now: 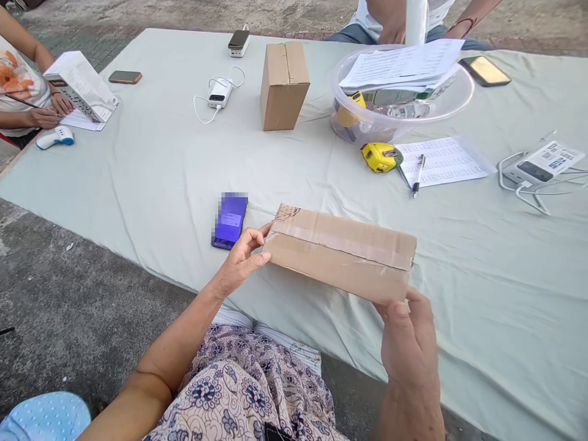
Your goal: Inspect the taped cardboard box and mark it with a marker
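Observation:
A long brown cardboard box [340,248] is held up over the near edge of the table, tilted down toward the right. Clear tape runs along its top seam, and dark scribbles mark its far left corner. My left hand [245,254] grips the left end, thumb in front and fingers partly hidden behind. My right hand [411,331] holds the lower right corner, its thumb on the near face. Just left of the box lies a phone [229,220] with a lit purple screen.
An upright cardboard box [285,89], a plastic basin [402,125] of papers and bottles, a yellow tape measure [381,157], a pen [418,176] on a sheet [448,160] and power banks [220,92] stand on the table. Two other people sit across and at left, one holding a pen.

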`<act>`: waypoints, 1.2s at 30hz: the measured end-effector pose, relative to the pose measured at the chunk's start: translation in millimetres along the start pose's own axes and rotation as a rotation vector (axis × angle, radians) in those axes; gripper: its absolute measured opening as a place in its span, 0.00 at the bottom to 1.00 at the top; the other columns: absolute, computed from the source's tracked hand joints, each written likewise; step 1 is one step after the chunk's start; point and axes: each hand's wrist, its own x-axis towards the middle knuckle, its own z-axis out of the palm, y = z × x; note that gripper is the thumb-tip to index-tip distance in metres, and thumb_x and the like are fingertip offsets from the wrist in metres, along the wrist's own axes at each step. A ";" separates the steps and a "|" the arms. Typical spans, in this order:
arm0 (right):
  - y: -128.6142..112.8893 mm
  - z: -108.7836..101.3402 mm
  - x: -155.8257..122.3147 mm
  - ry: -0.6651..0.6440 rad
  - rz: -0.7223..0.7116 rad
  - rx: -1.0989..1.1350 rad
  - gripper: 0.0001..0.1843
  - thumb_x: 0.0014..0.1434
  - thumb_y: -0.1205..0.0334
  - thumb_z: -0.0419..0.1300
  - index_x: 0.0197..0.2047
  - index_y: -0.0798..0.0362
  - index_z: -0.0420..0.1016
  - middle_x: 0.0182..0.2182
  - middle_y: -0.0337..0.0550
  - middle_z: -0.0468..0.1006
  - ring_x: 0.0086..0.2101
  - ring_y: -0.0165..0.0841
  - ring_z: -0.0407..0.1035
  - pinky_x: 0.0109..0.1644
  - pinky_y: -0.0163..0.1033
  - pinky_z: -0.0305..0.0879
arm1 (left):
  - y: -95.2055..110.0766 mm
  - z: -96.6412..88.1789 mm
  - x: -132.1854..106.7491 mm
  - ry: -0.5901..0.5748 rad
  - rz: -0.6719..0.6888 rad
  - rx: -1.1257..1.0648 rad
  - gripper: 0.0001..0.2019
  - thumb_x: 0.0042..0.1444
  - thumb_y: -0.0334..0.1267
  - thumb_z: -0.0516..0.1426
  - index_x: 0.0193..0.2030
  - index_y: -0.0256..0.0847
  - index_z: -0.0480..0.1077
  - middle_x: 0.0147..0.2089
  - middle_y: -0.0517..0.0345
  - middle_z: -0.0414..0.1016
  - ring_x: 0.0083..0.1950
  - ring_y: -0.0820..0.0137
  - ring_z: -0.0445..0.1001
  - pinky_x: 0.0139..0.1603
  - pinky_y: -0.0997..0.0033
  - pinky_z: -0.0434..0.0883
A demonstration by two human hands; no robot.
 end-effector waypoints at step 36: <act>-16.6 4.4 1.7 -0.040 0.105 -0.049 0.26 0.55 0.37 0.69 0.48 0.47 0.77 0.47 0.47 0.83 0.49 0.47 0.76 0.56 0.56 0.74 | -7.1 13.6 -1.6 0.128 0.043 0.085 0.13 0.59 0.37 0.58 0.39 0.48 0.54 0.77 0.47 0.60 0.80 0.59 0.56 0.73 0.52 0.60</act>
